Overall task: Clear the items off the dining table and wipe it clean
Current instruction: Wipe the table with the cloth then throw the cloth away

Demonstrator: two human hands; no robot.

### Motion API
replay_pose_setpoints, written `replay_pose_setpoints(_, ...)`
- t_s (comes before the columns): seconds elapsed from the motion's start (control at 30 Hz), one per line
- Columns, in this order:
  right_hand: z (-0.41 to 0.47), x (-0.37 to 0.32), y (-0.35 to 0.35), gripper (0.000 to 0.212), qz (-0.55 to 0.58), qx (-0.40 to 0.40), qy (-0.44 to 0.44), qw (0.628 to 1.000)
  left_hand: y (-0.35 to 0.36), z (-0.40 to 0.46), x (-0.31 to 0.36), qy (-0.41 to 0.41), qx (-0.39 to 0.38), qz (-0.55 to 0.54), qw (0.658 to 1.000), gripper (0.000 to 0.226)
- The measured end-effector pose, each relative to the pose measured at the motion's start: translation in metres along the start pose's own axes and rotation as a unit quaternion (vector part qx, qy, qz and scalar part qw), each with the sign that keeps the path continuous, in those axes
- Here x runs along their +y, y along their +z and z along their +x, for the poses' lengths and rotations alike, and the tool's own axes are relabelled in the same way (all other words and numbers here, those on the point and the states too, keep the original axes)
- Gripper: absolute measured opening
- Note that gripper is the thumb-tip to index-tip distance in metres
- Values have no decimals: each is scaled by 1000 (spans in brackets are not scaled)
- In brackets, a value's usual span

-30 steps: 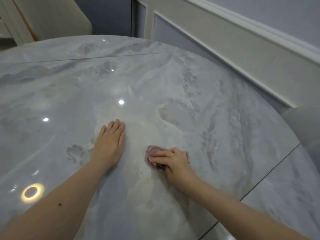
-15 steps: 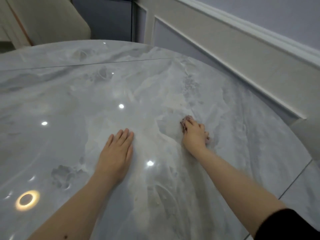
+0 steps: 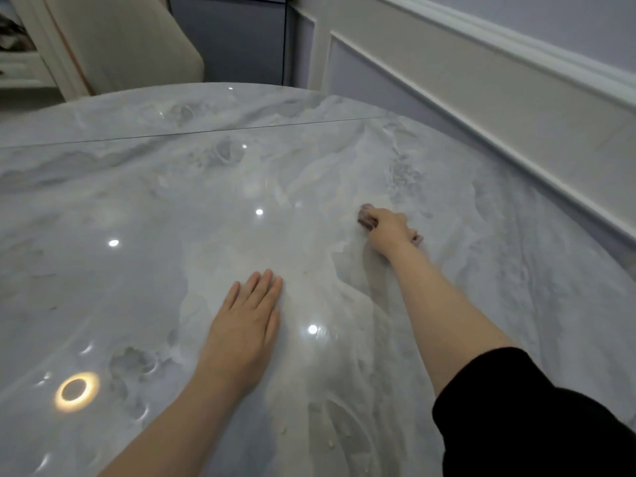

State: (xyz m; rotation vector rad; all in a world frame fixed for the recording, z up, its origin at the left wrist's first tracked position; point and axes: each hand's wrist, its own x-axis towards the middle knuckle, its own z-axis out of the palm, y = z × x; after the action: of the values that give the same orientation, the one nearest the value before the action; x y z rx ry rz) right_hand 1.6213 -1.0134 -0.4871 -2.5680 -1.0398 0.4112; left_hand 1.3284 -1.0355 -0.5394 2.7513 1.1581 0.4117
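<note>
The round grey marble dining table (image 3: 137,201) fills the view, glossy with lamp reflections. My right hand (image 3: 389,228) is stretched out towards the far right of the tabletop, shut on a small pinkish-purple cloth (image 3: 365,215) pressed to the surface; only the cloth's ends show past my fingers. My left hand (image 3: 246,325) lies flat, palm down, fingers together, on the table nearer to me, holding nothing.
A panelled white wall (image 3: 481,98) runs close along the table's right edge. A beige chair (image 3: 120,43) stands beyond the far edge. A thin seam (image 3: 206,131) crosses the far part of the tabletop. Small crumbs (image 3: 330,442) lie near the front.
My right hand with the cloth has swept away from me, from beside my left hand to the far right of the table. My left hand has stayed flat in place.
</note>
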Motion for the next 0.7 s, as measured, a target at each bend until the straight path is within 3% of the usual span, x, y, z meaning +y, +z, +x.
replay_pose_setpoints(0.17,-33,-6,22,66,10,-25,-181,983,-1,1,1,2,9,-28,1000,56)
replay_pose_setpoints(0.3,-84,-21,37,61,7,-38,-279,959,-9,-2,8,-51,56,-162,984,50)
replay_pose_setpoints(0.47,-163,-11,44,58,56,-79,-335,937,-22,-11,9,-78,69,-268,958,46)
replay_pose_setpoints(0.7,-310,42,55,52,84,-87,-337,934,-43,-88,14,-41,-1,-215,976,41)
